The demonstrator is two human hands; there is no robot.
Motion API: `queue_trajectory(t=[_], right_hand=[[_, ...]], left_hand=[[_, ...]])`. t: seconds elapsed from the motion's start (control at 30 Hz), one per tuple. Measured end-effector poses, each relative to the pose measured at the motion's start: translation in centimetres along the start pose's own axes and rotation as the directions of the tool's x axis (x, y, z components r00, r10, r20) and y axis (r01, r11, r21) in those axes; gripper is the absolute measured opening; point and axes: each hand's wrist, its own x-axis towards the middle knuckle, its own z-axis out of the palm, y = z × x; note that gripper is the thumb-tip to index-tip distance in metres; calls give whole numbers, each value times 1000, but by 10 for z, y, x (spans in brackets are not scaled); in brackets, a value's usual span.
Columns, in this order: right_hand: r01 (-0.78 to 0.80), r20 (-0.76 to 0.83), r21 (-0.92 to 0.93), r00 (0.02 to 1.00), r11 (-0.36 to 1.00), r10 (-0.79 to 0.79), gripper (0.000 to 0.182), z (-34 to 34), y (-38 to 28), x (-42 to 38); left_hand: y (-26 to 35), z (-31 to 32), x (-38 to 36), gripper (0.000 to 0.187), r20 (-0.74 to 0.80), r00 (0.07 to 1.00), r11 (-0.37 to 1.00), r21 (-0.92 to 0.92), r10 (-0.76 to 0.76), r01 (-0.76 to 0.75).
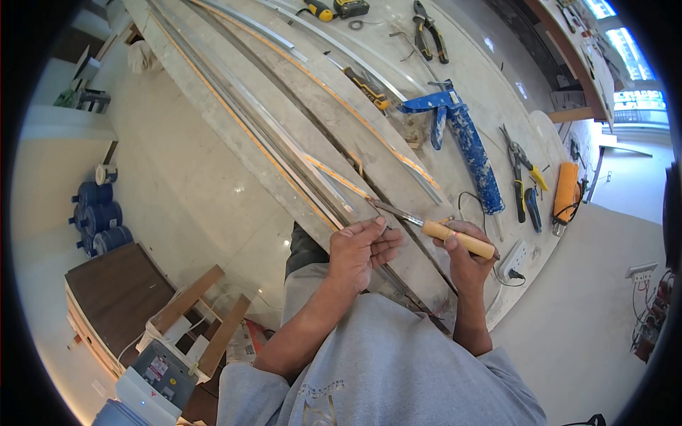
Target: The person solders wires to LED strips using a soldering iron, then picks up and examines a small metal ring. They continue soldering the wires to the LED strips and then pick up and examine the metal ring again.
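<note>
My right hand [469, 254] is wrapped round the wooden handle of a soldering iron [458, 239], whose metal shaft points up and left. Its tip lies close to the end of an orange-and-white LED strip [337, 177] on the workbench [383, 153]. My left hand [359, 248] is just below that end, thumb and forefinger pinched together on something thin and dark, too small to make out. More metal profiles with orange strips [334, 96] run diagonally across the bench.
On the bench lie a blue caulking gun [474, 153], a yellow-black cutter [366, 89], pliers [428, 32], more pliers [522, 167], an orange heat gun [566, 190] and a white power strip [513, 260]. Blue water bottles [99, 213] and a brown cabinet [121, 295] stand at the left.
</note>
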Motion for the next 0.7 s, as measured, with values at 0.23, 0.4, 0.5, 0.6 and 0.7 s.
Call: queue_trajectory(t=[0.23,0.4,0.5,0.6,0.7], right_hand=[[3,-56,56,998,998,0,22,8,-9,0],[20,-1,14,1000,1000,-20,32,2,-1,0],[18,-5,30,1000,999,-18,32,3,-1,1],[4,-50,22,999,1000,-3,22,8,-7,1],[-10,-48,44,999,999,12,22,8,-6,1]], left_hand=[[0,-1,1,23,0,1000,1000,0,-2,2],[-1,-1,1,23,11,1000,1000,-5,4,-4],[-1,-1,1,24,4,1000,1000,-2,3,-3],[-1,-1,1,26,12,1000,1000,-9,5,-5],[0,-1,1,26,4,1000,1000,-6,5,-5]])
